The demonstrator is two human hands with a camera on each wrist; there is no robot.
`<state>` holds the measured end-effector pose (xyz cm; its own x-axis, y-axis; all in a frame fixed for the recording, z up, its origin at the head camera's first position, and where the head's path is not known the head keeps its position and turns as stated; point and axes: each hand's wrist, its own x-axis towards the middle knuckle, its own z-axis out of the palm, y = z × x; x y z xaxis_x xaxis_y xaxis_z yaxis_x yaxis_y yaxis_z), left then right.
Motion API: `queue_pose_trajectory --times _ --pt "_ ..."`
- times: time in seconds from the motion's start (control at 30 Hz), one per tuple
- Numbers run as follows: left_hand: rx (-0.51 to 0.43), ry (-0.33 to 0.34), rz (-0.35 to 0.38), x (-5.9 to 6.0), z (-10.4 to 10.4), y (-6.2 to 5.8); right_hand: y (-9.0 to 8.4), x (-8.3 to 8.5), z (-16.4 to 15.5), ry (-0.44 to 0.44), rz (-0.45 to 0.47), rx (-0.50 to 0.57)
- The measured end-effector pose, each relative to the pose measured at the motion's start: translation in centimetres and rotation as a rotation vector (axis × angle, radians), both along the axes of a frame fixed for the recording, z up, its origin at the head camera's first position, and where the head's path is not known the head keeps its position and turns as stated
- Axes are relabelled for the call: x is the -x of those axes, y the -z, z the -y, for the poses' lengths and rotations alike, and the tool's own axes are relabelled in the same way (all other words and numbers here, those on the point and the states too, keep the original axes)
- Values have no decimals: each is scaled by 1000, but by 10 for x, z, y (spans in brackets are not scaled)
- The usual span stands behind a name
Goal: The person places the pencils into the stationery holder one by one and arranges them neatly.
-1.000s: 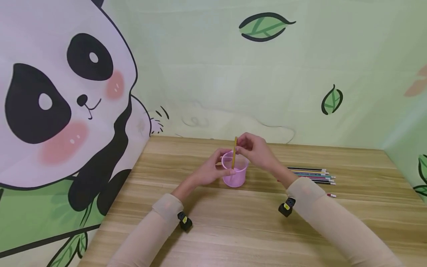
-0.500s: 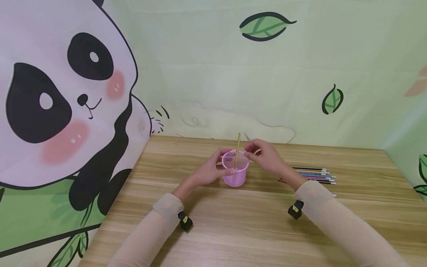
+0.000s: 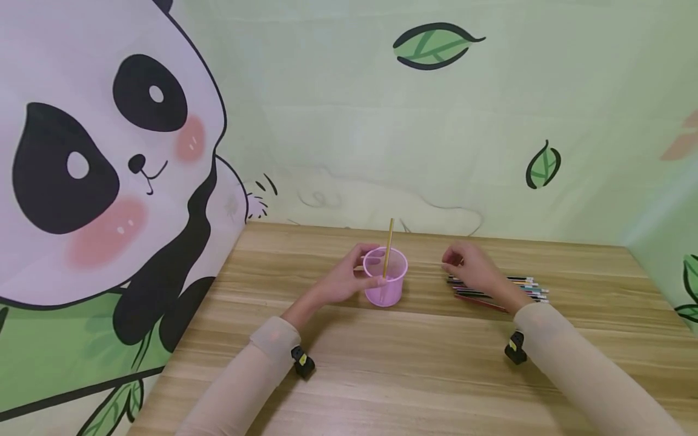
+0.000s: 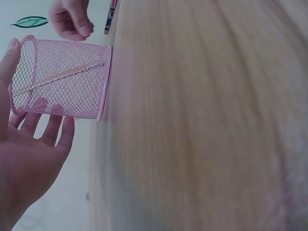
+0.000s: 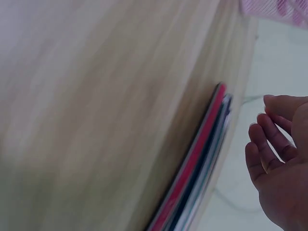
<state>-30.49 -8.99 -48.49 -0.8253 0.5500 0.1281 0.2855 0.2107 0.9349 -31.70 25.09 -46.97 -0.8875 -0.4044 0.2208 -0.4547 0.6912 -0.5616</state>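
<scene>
A pink mesh pencil cup stands upright on the wooden table, and my left hand holds its side between thumb and fingers. Inside the cup leans a single yellow pencil, its upper part rising above the rim. The left wrist view shows that pencil slanting behind the pink mesh. To the right, my right hand hovers over the near ends of several pencils lying side by side. Its fingers are loosely bent with nothing between them, and in the right wrist view they are apart from the pencils.
The wooden tabletop reaches back to a pale green wall cloth with printed leaves. A large printed panda covers the cloth on the left. A black wrist camera sits under the right cuff.
My right hand has let go of the yellow pencil, which now leans in the cup. That hand has moved right to above the lying pencils. The left hand stays on the cup.
</scene>
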Motion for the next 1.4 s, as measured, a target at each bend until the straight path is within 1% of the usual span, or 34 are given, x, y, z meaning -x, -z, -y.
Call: queue_pose_trajectory --times 0.1,0.3,0.4,0.63,0.83,1.0,1.17,1.4 --pt "9 -5 6 0 1 0 6 3 -10 14 -12 -53" --pt "15 -8 -1 0 2 1 14 7 -23 51 33 -120" --pt "18 -9 -5 -1 1 -1 16 7 -25 66 45 -135" --pt "26 -13 2 -3 0 -2 18 11 -27 67 67 -140" --pt "21 -14 -3 -2 0 0 16 15 -26 62 116 -153" --pt "18 -17 2 -2 0 -1 13 18 -26 55 158 -169" --pt "17 -17 1 -3 1 -1 11 18 -25 40 213 -152" --pt "26 -20 -17 -1 2 2 14 19 -26 47 221 -117"
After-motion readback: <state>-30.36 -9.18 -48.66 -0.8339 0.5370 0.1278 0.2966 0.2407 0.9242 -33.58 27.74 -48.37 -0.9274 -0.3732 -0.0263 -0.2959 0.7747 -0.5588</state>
